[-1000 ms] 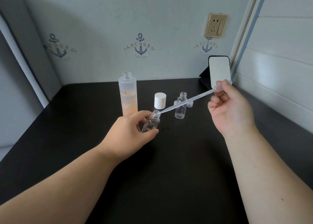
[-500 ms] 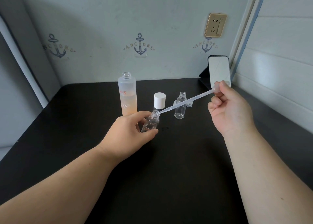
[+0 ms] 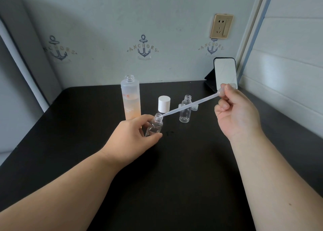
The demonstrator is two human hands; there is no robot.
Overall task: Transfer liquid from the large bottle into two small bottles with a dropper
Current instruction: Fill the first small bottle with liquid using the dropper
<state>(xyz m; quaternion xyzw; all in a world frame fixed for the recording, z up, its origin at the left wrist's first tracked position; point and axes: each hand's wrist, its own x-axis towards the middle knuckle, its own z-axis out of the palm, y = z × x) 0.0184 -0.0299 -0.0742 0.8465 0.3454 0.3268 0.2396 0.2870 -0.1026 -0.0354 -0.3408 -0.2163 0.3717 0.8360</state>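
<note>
The large frosted bottle (image 3: 130,98) stands uncapped at the back of the black table (image 3: 183,178), part full of peach liquid. My left hand (image 3: 134,134) grips a small clear bottle (image 3: 155,125), tilted toward the right. My right hand (image 3: 236,112) pinches the bulb of a clear plastic dropper (image 3: 190,105), whose tip rests at the tilted bottle's mouth. A second small clear bottle (image 3: 185,111) stands upright behind the dropper, uncapped and untouched.
A white cap (image 3: 164,104) stands between the large bottle and the second small bottle. Two small clear caps (image 3: 194,107) lie behind that bottle. A mirror on a black stand (image 3: 225,72) leans at the back right corner. Walls close the back and right.
The right thumb and finger have closed further on the dropper's bulb. Both hands and the tilted bottle otherwise hold their positions.
</note>
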